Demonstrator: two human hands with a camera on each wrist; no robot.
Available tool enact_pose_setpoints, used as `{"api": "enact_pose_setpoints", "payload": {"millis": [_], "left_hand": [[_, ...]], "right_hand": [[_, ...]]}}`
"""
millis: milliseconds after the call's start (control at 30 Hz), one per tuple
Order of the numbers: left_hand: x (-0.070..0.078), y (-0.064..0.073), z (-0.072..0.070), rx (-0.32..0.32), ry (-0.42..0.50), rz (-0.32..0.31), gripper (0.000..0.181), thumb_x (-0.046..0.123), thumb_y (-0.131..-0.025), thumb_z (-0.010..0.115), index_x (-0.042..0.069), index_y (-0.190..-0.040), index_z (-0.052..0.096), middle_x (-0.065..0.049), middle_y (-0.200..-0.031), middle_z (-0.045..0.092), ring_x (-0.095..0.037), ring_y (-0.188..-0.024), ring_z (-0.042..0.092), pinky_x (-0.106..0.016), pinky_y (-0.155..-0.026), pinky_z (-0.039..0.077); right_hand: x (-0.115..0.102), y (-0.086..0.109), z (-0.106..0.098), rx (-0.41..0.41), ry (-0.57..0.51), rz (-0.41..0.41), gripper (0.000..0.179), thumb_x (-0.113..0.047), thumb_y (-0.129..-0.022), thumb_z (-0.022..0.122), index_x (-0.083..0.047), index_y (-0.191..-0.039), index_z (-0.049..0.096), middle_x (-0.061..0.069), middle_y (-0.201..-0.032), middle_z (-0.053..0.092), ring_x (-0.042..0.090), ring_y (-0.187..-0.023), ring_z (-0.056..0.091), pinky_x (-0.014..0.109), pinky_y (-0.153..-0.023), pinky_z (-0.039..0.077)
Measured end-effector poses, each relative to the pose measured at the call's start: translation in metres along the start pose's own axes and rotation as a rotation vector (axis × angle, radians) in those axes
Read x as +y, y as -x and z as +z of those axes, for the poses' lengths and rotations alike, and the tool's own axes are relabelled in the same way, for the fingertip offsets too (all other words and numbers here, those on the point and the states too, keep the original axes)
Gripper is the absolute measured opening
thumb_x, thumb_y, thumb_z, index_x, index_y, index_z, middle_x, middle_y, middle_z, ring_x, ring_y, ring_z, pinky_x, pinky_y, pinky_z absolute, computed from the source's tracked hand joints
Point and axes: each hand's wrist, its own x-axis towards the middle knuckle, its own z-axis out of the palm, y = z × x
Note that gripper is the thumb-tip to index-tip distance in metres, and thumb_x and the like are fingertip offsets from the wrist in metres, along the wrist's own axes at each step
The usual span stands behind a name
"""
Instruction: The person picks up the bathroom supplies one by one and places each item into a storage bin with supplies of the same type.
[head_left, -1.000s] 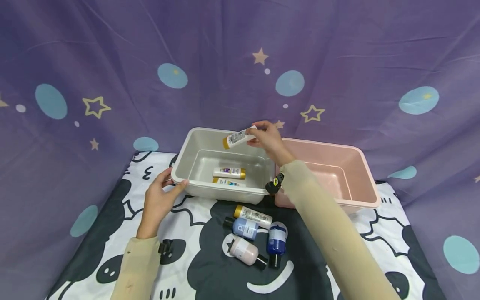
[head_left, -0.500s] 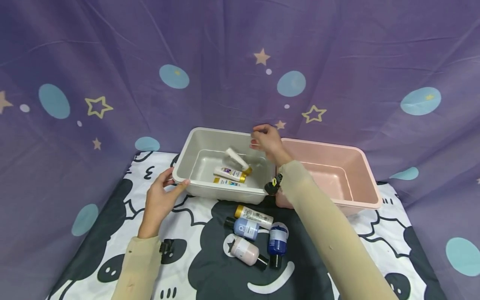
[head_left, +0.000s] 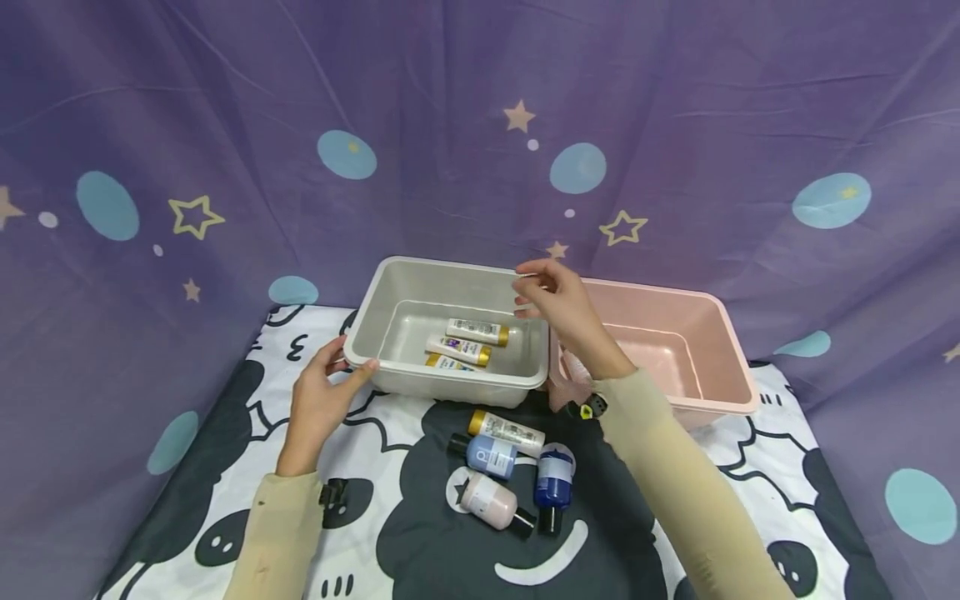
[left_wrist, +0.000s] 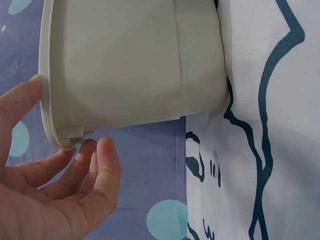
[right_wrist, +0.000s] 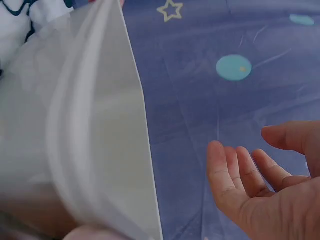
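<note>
My left hand (head_left: 322,400) grips the near left corner of a grey-white plastic bin (head_left: 442,261). In the left wrist view the thumb lies on the rim and curled fingers reach under the corner. Inside the bin lie three white tubes with gold caps: a rear tube (head_left: 477,332), a middle tube (head_left: 459,349) and a front tube (head_left: 448,363), partly hidden by the front wall. Over the bin's right side hovers my right hand (head_left: 566,312), holding nothing, fingers loosely bent. The right wrist view shows the empty right hand (right_wrist: 270,195) beside the bin wall.
A pink bin (head_left: 705,350) adjoins on the right. In front, on the sheep-print cloth, lie another gold-capped tube (head_left: 508,432), a light blue bottle (head_left: 491,456), a dark blue bottle (head_left: 554,483) and a pale pink bottle (head_left: 489,501). A purple curtain (head_left: 450,125) hangs behind.
My right hand let go of a gold-capped tube, which dropped into the grey-white bin and settled behind the other two. That hand then moved slightly right and down. My left hand stayed put.
</note>
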Motion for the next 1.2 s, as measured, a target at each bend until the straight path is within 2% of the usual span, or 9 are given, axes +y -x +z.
{"api": "enact_pose_setpoints", "payload": {"millis": [133, 200, 300, 500, 633, 800, 900, 1100, 1200], "left_hand": [[0.000, 0.000, 0.000, 0.004, 0.005, 0.009, 0.081, 0.048, -0.090, 0.074, 0.005, -0.151, 0.043, -0.022, -0.135, 0.057, -0.035, -0.122, 0.055, -0.049, -0.094, 0.044], [-0.001, 0.000, 0.001, 0.006, 0.007, 0.011, 0.081, 0.048, -0.090, 0.074, 0.005, -0.151, 0.043, -0.021, -0.135, 0.057, -0.034, -0.121, 0.055, -0.048, -0.094, 0.044], [-0.001, 0.000, 0.000, 0.006, 0.004, 0.007, 0.081, 0.048, -0.089, 0.074, 0.006, -0.151, 0.043, -0.021, -0.135, 0.057, -0.034, -0.121, 0.055, -0.048, -0.094, 0.044], [0.000, 0.001, 0.001, 0.001, 0.002, 0.001, 0.081, 0.049, -0.089, 0.073, 0.006, -0.151, 0.043, -0.021, -0.135, 0.057, -0.034, -0.122, 0.055, -0.048, -0.094, 0.044], [0.001, 0.001, 0.001, 0.000, 0.004, 0.001, 0.082, 0.049, -0.090, 0.073, 0.005, -0.151, 0.042, -0.022, -0.136, 0.056, -0.035, -0.122, 0.055, -0.048, -0.094, 0.044], [0.001, 0.002, 0.001, 0.001, 0.001, -0.003, 0.082, 0.049, -0.090, 0.073, 0.005, -0.152, 0.041, -0.022, -0.136, 0.056, -0.035, -0.122, 0.054, -0.048, -0.094, 0.044], [0.001, 0.002, 0.001, 0.003, -0.005, -0.005, 0.083, 0.049, -0.090, 0.073, 0.004, -0.152, 0.040, -0.023, -0.136, 0.056, -0.035, -0.122, 0.055, -0.048, -0.093, 0.045], [0.001, 0.002, 0.001, 0.006, -0.010, -0.012, 0.084, 0.050, -0.090, 0.072, 0.005, -0.153, 0.039, -0.022, -0.138, 0.055, -0.035, -0.124, 0.054, -0.049, -0.096, 0.044], [0.001, 0.002, 0.002, 0.006, -0.010, -0.012, 0.084, 0.050, -0.090, 0.072, 0.005, -0.153, 0.039, -0.022, -0.138, 0.054, -0.035, -0.124, 0.053, -0.050, -0.097, 0.043]], "right_hand": [[0.001, 0.030, -0.010, -0.037, 0.073, -0.064, 0.030, -0.007, -0.099, 0.063, 0.005, -0.126, 0.058, 0.031, -0.114, 0.058, 0.041, -0.096, 0.062, 0.045, -0.080, 0.058], [0.002, 0.043, -0.014, -0.046, 0.103, -0.089, 0.030, -0.006, -0.099, 0.062, 0.007, -0.126, 0.058, 0.029, -0.112, 0.060, 0.044, -0.096, 0.062, 0.043, -0.079, 0.059], [0.008, 0.059, -0.020, -0.053, 0.132, -0.111, 0.029, -0.003, -0.100, 0.060, 0.008, -0.127, 0.057, 0.027, -0.110, 0.062, 0.042, -0.094, 0.064, 0.042, -0.077, 0.059], [0.021, 0.091, -0.031, -0.041, 0.106, -0.107, 0.030, 0.000, -0.098, 0.061, 0.009, -0.126, 0.057, 0.028, -0.111, 0.062, 0.030, -0.094, 0.067, 0.039, -0.079, 0.059], [0.033, 0.110, -0.035, -0.075, 0.090, -0.114, 0.029, 0.000, -0.098, 0.062, 0.008, -0.125, 0.058, 0.023, -0.110, 0.063, 0.031, -0.096, 0.067, 0.040, -0.081, 0.058], [0.052, 0.128, -0.037, -0.158, 0.019, -0.115, 0.030, 0.003, -0.097, 0.060, 0.014, -0.125, 0.054, 0.019, -0.111, 0.064, 0.027, -0.095, 0.067, 0.042, -0.080, 0.058], [0.065, 0.135, -0.039, -0.187, 0.022, -0.114, 0.031, 0.006, -0.097, 0.060, 0.016, -0.125, 0.053, 0.021, -0.114, 0.063, 0.027, -0.096, 0.067, 0.039, -0.082, 0.058], [0.092, 0.144, -0.039, -0.186, 0.137, -0.100, 0.028, 0.002, -0.096, 0.064, 0.009, -0.123, 0.059, 0.027, -0.119, 0.062, 0.039, -0.104, 0.065, 0.031, -0.087, 0.055], [0.105, 0.147, -0.038, -0.203, 0.189, -0.093, 0.029, -0.002, -0.097, 0.065, 0.007, -0.124, 0.060, 0.030, -0.121, 0.060, 0.044, -0.105, 0.063, 0.030, -0.088, 0.054]]}}
